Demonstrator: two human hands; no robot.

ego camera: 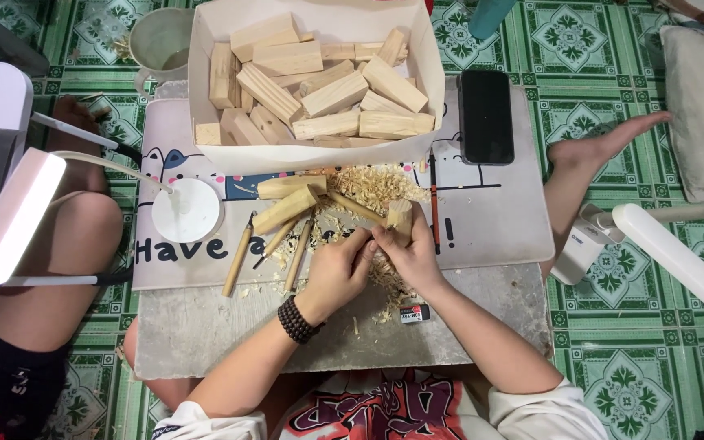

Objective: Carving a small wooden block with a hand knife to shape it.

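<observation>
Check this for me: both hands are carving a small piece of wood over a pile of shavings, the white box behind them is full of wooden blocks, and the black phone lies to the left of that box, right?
Not quite. In the head view the black phone lies to the right of the white box, not the left. The rest holds: the left hand and right hand work a small piece of wood over the shavings, and the box holds wooden blocks.

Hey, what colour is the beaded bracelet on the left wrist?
Dark brown, almost black: the beaded bracelet circles the wrist behind the left hand, clearest in the head view.
</observation>
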